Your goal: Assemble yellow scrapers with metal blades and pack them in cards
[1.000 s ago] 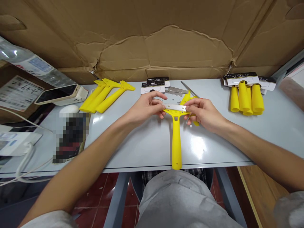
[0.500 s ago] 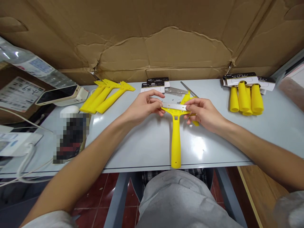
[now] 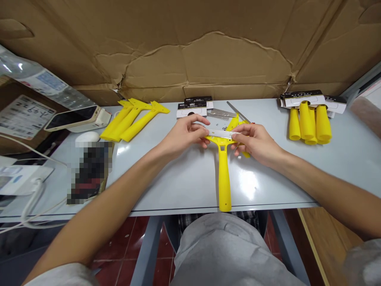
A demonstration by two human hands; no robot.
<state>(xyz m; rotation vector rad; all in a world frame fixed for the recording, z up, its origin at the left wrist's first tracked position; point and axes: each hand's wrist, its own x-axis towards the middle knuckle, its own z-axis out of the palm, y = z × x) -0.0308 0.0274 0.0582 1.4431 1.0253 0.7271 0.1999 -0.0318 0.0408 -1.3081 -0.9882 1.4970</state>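
A yellow scraper handle [image 3: 224, 178] points toward me over the table's front edge, its wide head away from me. Across that head lies a flat metal blade [image 3: 219, 133] with small holes. My left hand [image 3: 192, 133] pinches the left end of the blade and head between thumb and fingers. At the right end my right hand [image 3: 253, 139] grips the same blade and head, also closed. The fingertips cover both ends. Just beyond are loose metal strips [image 3: 222, 113], tiny screws and another yellow piece [image 3: 233, 121], partly hidden by my right hand.
Several yellow scraper handles [image 3: 139, 119] lie at the left. Black-and-white cards [image 3: 192, 110] sit behind my left hand. At the right are several yellow handles with packaging [image 3: 309, 123]. A phone [image 3: 73, 118], a bottle [image 3: 44, 81] and cables crowd the far left; cardboard [image 3: 190, 55] stands behind.
The scraper handle's near end has swung slightly to the right. My left hand has shifted a little right along the blade; my right hand stays nearly where it was.
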